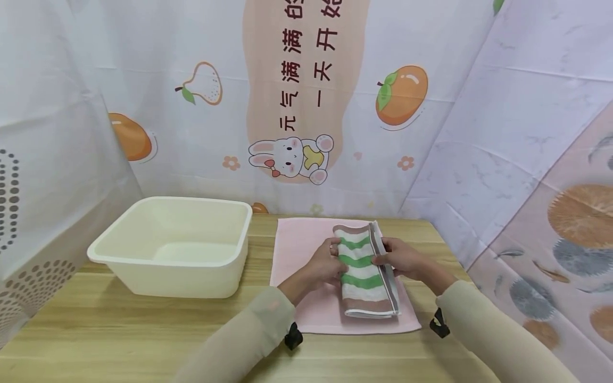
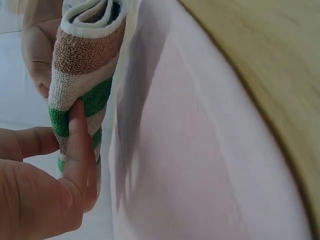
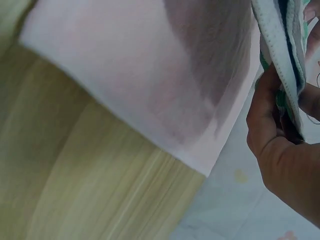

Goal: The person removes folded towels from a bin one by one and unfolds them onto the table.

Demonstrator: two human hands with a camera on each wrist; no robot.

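A folded striped towel [image 1: 356,271] in green, white and brown is held between both hands over a flat pink cloth [image 1: 297,234]. My left hand [image 1: 328,263] grips its left edge, with thumb and fingers on either side of the terry fabric [image 2: 85,55] in the left wrist view. On the opposite edge, my right hand [image 1: 402,259] pinches the layers, thumb on top and fingers beneath. In the right wrist view, the towel's white hemmed edges [image 3: 275,45] show side by side between the right fingers. The towel casts a shadow on the pink cloth.
A cream plastic basin [image 1: 170,263] stands on the wooden table [image 1: 143,335] to the left of the pink cloth. Printed fabric curtains [image 1: 201,138] hang behind the table and along both sides.
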